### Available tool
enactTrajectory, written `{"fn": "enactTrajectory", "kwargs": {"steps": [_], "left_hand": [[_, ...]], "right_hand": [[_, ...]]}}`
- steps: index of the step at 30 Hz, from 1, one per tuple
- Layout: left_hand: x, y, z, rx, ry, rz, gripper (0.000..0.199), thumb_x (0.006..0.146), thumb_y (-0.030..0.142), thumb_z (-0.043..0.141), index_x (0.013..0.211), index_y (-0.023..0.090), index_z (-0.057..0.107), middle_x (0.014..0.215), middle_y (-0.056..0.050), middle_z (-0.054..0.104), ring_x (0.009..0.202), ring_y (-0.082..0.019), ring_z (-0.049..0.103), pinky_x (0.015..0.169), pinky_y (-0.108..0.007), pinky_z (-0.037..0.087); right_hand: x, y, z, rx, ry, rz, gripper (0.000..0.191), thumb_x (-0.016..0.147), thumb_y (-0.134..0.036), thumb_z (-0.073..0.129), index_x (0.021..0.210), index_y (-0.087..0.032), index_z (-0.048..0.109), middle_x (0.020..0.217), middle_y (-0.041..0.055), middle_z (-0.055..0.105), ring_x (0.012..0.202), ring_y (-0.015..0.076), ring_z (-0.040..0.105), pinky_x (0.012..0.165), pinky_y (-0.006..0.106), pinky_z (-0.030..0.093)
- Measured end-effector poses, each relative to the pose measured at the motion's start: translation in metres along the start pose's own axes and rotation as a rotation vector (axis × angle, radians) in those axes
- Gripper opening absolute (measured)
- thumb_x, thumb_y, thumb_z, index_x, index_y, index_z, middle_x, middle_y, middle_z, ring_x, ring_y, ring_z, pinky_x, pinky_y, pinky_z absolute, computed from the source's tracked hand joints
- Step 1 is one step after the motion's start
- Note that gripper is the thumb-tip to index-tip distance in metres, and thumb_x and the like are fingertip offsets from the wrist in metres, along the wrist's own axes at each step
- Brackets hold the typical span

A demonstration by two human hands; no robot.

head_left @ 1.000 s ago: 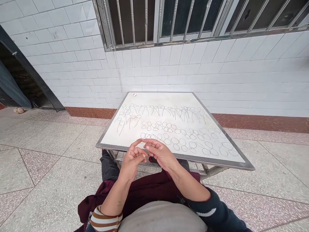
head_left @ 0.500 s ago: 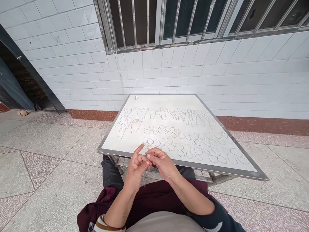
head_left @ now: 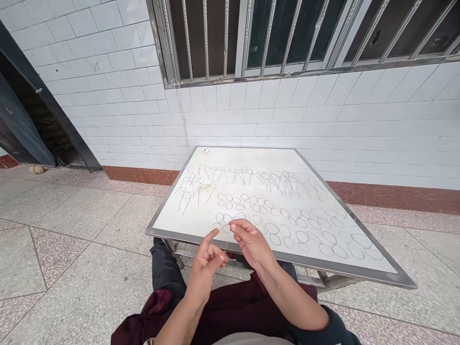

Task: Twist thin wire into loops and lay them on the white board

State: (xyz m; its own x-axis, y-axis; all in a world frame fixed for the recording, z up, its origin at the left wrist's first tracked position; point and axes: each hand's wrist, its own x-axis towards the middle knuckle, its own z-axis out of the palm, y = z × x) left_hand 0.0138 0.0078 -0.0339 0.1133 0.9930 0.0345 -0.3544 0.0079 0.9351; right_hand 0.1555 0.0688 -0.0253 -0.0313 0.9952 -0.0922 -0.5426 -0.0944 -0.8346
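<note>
Over the near edge of a white table [head_left: 244, 155] are both hands. My left hand [head_left: 209, 258] pinches a thin wire or thread between thumb and fingers, with the index finger raised. Higher and to the right, my right hand [head_left: 251, 239] pinches the same thin strand between thumb and index finger. The strand is very fine and partly lost against the table. On the tabletop lie rows of thin wire loops [head_left: 304, 238], and farther back loops with long tails [head_left: 185, 201].
A small red and white item [head_left: 206, 151] lies at the table's far left corner. Behind stands a tiled wall [head_left: 136, 115] with a barred window [head_left: 266, 38]. A dark doorway [head_left: 39, 115] is at the left. My legs are under the near edge.
My hands were close together and have moved apart, the right one up and to the right. The fine strand now shows between them. The view has tilted slightly.
</note>
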Motion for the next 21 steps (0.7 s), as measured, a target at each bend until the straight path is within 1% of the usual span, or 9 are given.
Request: {"fn": "enactTrajectory", "kwargs": {"steps": [3,5,7,9,11,14,17,19,21], "left_hand": [[0.001,-0.001,-0.001,0.009,0.027,0.006,0.058,0.082,0.024,0.062,0.136,0.016,0.042,0.07,0.0,0.057,0.066,-0.012,0.046,0.065,-0.024,0.039],[0.003,-0.001,-0.004,0.02,0.048,0.011,0.057,0.082,0.025,0.062,0.135,0.016,0.043,0.07,0.001,0.056,0.065,-0.011,0.046,0.065,-0.024,0.038],[0.006,-0.003,-0.009,0.025,0.067,0.016,0.057,0.082,0.026,0.062,0.135,0.016,0.043,0.069,0.001,0.056,0.064,-0.011,0.046,0.066,-0.024,0.038],[0.009,-0.006,-0.015,0.023,0.078,0.013,0.057,0.082,0.026,0.063,0.135,0.016,0.043,0.069,0.002,0.055,0.064,-0.011,0.046,0.066,-0.024,0.038],[0.009,-0.013,-0.023,0.016,0.095,0.005,0.058,0.082,0.027,0.063,0.135,0.016,0.042,0.069,0.002,0.055,0.064,-0.011,0.047,0.065,-0.024,0.039],[0.005,-0.029,-0.037,0.007,0.152,-0.03,0.059,0.081,0.029,0.064,0.134,0.015,0.044,0.068,0.002,0.055,0.064,-0.012,0.047,0.062,-0.023,0.038],[0.001,-0.047,-0.052,0.004,0.206,-0.082,0.057,0.079,0.031,0.066,0.131,0.016,0.049,0.067,0.002,0.055,0.062,-0.011,0.046,0.06,-0.023,0.038],[-0.002,-0.056,-0.062,0.004,0.227,-0.11,0.056,0.076,0.031,0.068,0.128,0.016,0.052,0.067,0.001,0.056,0.06,-0.01,0.046,0.059,-0.023,0.039],[-0.004,-0.062,-0.071,0.007,0.25,-0.134,0.055,0.074,0.032,0.071,0.124,0.016,0.054,0.066,0.001,0.056,0.059,-0.01,0.047,0.058,-0.023,0.038]], "right_hand": [[0.01,-0.004,0.003,-0.012,0.022,-0.016,0.019,0.061,-0.031,0.082,0.072,-0.023,0.069,0.079,-0.0021,0.062,0.063,0.0094,0.041,0.059,0.025,0.033],[0.016,-0.004,0.006,-0.043,0.013,-0.016,0.019,0.061,-0.032,0.081,0.072,-0.022,0.069,0.078,-0.0024,0.062,0.06,0.0087,0.041,0.059,0.025,0.034],[0.025,-0.002,0.008,-0.07,0.022,-0.02,0.02,0.061,-0.033,0.081,0.072,-0.022,0.068,0.078,-0.0017,0.062,0.062,0.0091,0.044,0.059,0.024,0.036],[0.039,-0.001,0.008,-0.091,0.058,-0.025,0.022,0.06,-0.034,0.08,0.073,-0.022,0.067,0.082,-0.001,0.063,0.066,0.0097,0.048,0.059,0.023,0.039],[0.058,-0.001,0.007,-0.114,0.107,-0.031,0.022,0.062,-0.034,0.078,0.075,-0.022,0.065,0.085,-0.0012,0.062,0.067,0.0091,0.049,0.059,0.022,0.041],[0.096,-0.005,0.004,-0.169,0.166,-0.017,0.017,0.072,-0.033,0.072,0.084,-0.024,0.065,0.088,-0.0016,0.061,0.07,0.0084,0.051,0.058,0.019,0.044],[0.136,-0.004,0.006,-0.268,0.194,0.069,0.015,0.078,-0.03,0.069,0.089,-0.02,0.065,0.09,0.0007,0.062,0.073,0.0095,0.056,0.059,0.019,0.047],[0.16,0.0,0.012,-0.329,0.203,0.126,0.017,0.084,-0.029,0.064,0.096,-0.017,0.063,0.097,0.0035,0.063,0.078,0.0121,0.059,0.066,0.025,0.051],[0.181,0.007,0.018,-0.38,0.205,0.165,0.025,0.09,-0.03,0.057,0.109,-0.015,0.059,0.108,0.0067,0.061,0.089,0.0163,0.061,0.076,0.034,0.053]]}}
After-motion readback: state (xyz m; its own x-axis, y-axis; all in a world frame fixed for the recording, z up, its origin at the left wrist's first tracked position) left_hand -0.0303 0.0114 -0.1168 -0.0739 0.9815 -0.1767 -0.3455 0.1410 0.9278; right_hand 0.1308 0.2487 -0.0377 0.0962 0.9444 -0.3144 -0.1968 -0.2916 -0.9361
